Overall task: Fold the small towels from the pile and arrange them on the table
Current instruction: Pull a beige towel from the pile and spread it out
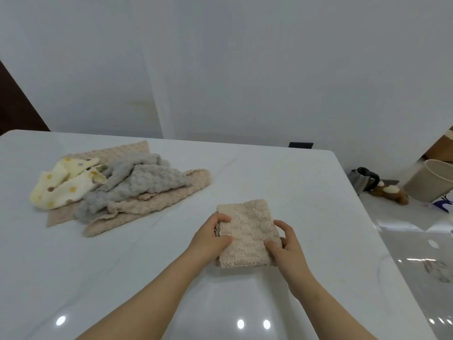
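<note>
Curling fingers round the folded tan towel (247, 231) on the table (122, 266), the left hand (210, 238) and right hand (286, 246) held it, and the inside of the tub (431, 185) was hidden.

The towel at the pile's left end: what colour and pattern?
The towel is pale yellow with yellow and brown dots; head view shows it.

Both forearms (152, 290) run off the bottom edge. The left hand (210, 238) and right hand (285, 244) cover the side edges of the folded towel (247, 231), at its 9 and 3 o'clock. At 10 o'clock from it, the grey towel (137, 182) buries much of the beige towels (157, 204) — their number cannot be told. Toward 2 o'clock the pale bin (431, 185) is cut by the right edge, and the brown object (389, 193) by the kettle (362, 179) is too blurred to name.
</note>
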A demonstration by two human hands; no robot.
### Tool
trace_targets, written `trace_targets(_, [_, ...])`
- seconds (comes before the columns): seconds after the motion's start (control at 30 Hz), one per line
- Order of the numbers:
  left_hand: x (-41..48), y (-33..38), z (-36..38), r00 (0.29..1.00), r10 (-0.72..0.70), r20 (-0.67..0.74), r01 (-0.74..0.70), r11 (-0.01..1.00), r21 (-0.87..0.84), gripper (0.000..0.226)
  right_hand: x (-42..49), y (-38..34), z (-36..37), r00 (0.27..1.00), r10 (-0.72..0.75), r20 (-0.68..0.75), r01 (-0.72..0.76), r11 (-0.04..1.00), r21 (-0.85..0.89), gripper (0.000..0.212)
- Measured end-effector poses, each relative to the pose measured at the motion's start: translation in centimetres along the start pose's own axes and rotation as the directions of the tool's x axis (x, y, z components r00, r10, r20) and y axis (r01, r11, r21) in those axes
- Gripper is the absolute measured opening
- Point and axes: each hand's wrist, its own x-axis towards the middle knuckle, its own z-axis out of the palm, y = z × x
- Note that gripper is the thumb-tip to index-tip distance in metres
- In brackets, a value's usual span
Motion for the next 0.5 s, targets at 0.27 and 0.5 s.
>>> trace_targets(0.27, [3.7, 1.9, 8.1, 0.998, -0.047, 0.037, 0.046, 0.999, 0.029, 0.035, 2.6, 1.4, -8.0, 0.989, 0.063, -0.131, -0.057, 0.997, 0.048, 0.042])
trace_targets(0.5, [6.4, 3.4, 14.3, 0.988, -0.061, 0.139, 0.062, 0.998, -0.003, 0.043, 4.1, 2.4, -13.8, 0.943, 0.052, -0.328, -0.042, 0.998, 0.036, 0.037])
